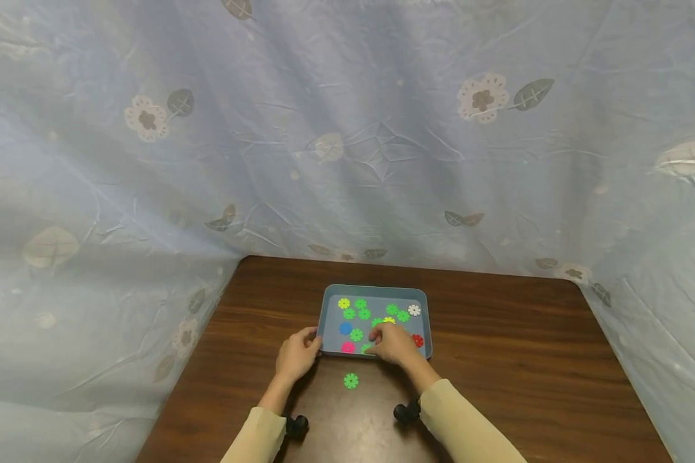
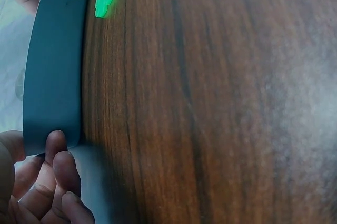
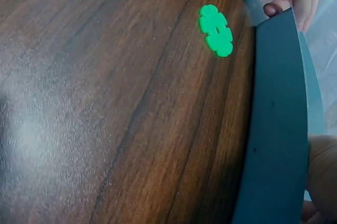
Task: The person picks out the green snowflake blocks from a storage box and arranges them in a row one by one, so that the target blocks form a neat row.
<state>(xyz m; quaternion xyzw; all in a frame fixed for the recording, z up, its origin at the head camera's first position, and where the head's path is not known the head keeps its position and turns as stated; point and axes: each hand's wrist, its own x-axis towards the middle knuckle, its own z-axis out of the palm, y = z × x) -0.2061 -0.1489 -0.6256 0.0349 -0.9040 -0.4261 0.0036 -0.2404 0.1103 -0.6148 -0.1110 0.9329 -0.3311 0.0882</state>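
Observation:
A shallow blue-grey tray point(image 1: 376, 291) lies on the table with flower-shaped plastic discs in it, mostly green. My left hand point(image 1: 297, 355) grips its near left corner; in the left wrist view curled fingers point(image 2: 66, 169) press the outer wall. Over the tray's near side is my right hand point(image 1: 395, 344), thumb and forefinger apart beside a green disc point(image 1: 366, 348). In the right wrist view the tray wall hides most of this hand. One green disc point(image 1: 351, 381) lies outside, on the table in front of the tray.
Inside the tray are also a pink disc point(image 1: 347, 347), a blue disc point(image 1: 345, 328), a red disc point(image 1: 417, 340), a white disc point(image 1: 414, 310) and yellow ones. The brown wooden table point(image 1: 498, 360) extends around it. A patterned curtain point(image 1: 347, 161) hangs behind and along the sides.

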